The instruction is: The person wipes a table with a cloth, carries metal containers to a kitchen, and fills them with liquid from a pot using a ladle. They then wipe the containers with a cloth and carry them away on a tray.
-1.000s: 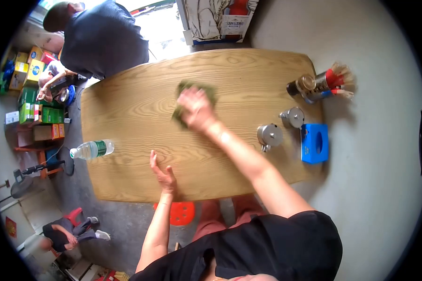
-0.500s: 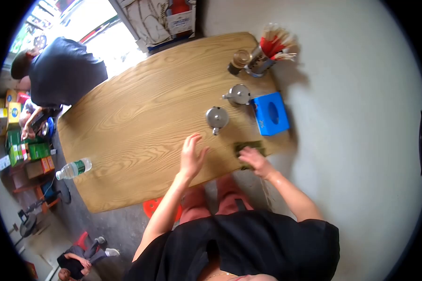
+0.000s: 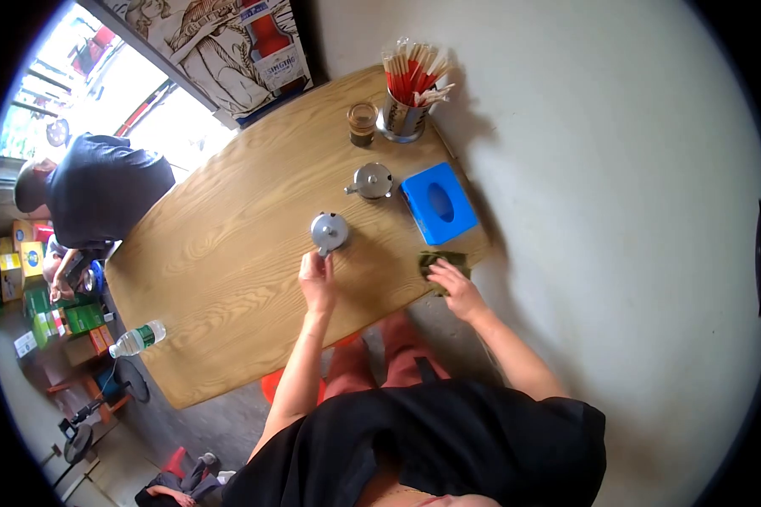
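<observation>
On the table point(image 3: 228, 279), my right hand point(image 3: 455, 290) is open, fingers loosely spread over the cloth point(image 3: 431, 261) beneath them. My left hand point(image 3: 317, 286) half-closes at the small pot point(image 3: 330, 230); I can't tell whether it grips.

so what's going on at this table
Someone's right hand presses a green cloth on the wooden table, near its edge below the blue tissue box. Their left hand is at the handle or spout of the nearer metal pot. A second pot stands just beyond.
</observation>
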The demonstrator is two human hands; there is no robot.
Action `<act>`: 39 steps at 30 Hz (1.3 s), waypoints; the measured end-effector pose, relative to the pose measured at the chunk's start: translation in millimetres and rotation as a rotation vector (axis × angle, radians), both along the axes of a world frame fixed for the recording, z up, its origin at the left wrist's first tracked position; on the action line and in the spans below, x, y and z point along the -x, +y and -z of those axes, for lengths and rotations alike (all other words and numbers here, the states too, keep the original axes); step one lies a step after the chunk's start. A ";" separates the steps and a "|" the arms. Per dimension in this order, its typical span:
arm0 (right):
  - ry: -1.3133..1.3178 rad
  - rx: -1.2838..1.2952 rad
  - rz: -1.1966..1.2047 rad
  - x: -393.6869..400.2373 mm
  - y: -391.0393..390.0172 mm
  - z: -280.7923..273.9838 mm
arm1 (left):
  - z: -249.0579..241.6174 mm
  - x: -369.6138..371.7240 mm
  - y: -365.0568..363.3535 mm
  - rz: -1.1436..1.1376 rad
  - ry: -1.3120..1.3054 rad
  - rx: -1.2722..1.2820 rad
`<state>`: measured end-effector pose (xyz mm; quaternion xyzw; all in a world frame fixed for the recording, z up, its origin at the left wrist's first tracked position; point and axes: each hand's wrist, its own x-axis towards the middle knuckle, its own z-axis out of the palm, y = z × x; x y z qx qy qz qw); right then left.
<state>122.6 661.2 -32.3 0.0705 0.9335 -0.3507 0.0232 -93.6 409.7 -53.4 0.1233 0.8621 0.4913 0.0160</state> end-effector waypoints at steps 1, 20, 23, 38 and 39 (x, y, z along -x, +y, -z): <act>0.002 0.011 0.137 -2.6 1.9 -4.3 | -2.8 3.4 -8.0 0.023 0.019 0.024; -0.094 0.171 0.350 79.9 41.6 -69.5 | -38.2 -28.7 101.7 0.412 -0.109 0.019; 0.013 0.127 0.473 60.6 10.3 -67.9 | -33.2 -43.9 129.8 0.396 -0.122 -0.037; 0.225 -0.244 0.080 272.7 -129.1 37.9 | -33.9 7.5 -70.0 -0.368 0.012 0.024; 0.255 -0.230 0.005 267.9 -132.0 39.8 | -29.3 17.0 -71.7 -0.297 0.001 0.055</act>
